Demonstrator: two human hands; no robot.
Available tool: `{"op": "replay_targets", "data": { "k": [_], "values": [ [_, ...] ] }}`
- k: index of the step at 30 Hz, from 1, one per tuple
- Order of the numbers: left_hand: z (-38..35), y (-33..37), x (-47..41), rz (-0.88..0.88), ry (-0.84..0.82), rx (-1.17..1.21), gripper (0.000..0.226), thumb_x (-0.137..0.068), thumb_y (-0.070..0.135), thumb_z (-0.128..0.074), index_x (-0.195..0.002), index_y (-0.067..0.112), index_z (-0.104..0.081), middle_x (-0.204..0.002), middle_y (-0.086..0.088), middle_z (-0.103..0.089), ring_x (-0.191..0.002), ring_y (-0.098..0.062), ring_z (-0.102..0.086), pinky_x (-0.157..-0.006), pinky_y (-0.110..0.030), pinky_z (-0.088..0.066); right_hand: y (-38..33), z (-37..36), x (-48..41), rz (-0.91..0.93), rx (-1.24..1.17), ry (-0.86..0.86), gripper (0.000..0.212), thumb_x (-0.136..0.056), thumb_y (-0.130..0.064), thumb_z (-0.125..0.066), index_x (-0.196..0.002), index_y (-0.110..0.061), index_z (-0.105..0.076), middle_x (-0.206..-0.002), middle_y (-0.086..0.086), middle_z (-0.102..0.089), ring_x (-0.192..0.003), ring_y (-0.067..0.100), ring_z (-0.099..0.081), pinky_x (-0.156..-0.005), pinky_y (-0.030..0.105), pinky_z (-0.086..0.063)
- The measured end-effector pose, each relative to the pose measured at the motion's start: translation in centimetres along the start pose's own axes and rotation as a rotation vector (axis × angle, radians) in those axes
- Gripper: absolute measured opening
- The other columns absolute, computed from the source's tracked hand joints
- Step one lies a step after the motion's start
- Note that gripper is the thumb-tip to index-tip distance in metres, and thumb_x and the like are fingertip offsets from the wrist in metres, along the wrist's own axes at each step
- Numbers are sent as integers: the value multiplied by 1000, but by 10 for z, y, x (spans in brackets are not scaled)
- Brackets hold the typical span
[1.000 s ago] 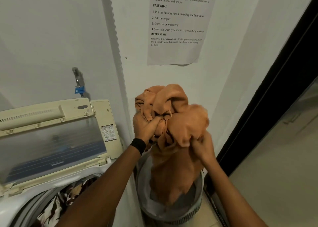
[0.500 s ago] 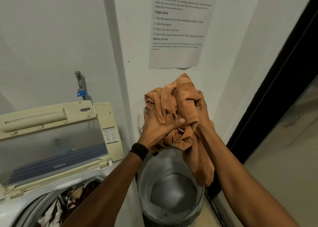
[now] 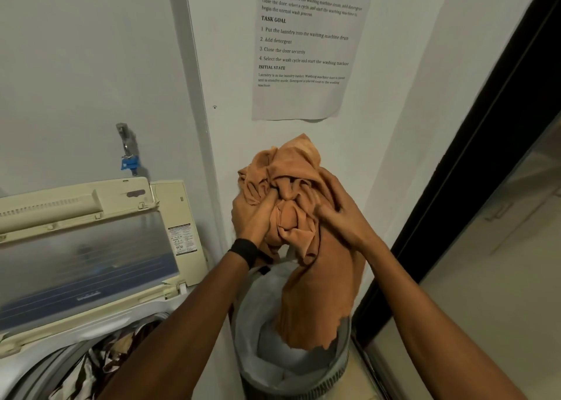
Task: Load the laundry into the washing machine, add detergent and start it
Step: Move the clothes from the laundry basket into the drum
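Observation:
A bunched orange cloth is held up above the grey laundry basket, its loose tail hanging down into the basket's mouth. My left hand, with a black band on the wrist, grips the bundle from the left. My right hand presses and clutches it from the right. The top-loading washing machine stands at the lower left with its lid raised against the wall. Patterned brown and white laundry lies in its drum.
A water tap with a blue fitting sticks out of the wall above the machine. A printed instruction sheet hangs on the wall. A dark door frame runs along the right, with tiled floor beyond it.
The cloth's tail has dropped lower over the basket again. My right hand has come round from behind the bundle onto its right front side.

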State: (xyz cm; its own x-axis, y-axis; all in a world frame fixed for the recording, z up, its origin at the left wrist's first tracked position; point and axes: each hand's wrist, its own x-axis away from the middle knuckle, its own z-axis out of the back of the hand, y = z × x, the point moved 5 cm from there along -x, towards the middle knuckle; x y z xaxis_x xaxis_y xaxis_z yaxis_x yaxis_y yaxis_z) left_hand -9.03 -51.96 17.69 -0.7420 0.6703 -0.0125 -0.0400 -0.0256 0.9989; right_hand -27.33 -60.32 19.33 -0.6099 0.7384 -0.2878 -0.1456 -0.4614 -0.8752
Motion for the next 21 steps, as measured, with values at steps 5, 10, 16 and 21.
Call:
{"op": "replay_targets", "data": {
  "k": [5,10,16,21],
  "values": [
    [9,3,-2,-11,21,38,51,-82,49,-78,-117,13,-73,-111,-8,-76,-104,-27,-71,-94,-50,-59,83,-10,61,-253,274,-77,149,-58,-67,-91,-158,-46,18,-171,-13,-7,-156,15,-19,-127,51,-22],
    [2,5,4,-40,-8,13,61,-76,58,-73,-120,16,-71,-114,-6,-76,-105,-26,-71,-96,-48,-58,147,-44,108,-524,38,-5,94,-88,-28,-81,-159,-26,-20,-161,9,-36,-142,26,-45,-117,47,-41],
    [4,-3,3,-73,-7,37,33,-94,34,-76,-116,9,-73,-107,-10,-76,-99,-26,-71,-93,-47,-60,120,-32,70,-750,-525,281,44,-111,-14,-36,-149,7,-43,-144,37,-47,-88,23,-61,-86,38,-50],
    [15,-5,10,-73,-38,143,16,-95,25,-75,-101,10,-74,-96,-7,-77,-90,-21,-72,-85,-40,-59,36,-19,34,-573,-884,376,47,-112,-30,-35,-147,-2,-48,-139,26,-54,-127,41,-53,-115,49,-39]
  ]
}}
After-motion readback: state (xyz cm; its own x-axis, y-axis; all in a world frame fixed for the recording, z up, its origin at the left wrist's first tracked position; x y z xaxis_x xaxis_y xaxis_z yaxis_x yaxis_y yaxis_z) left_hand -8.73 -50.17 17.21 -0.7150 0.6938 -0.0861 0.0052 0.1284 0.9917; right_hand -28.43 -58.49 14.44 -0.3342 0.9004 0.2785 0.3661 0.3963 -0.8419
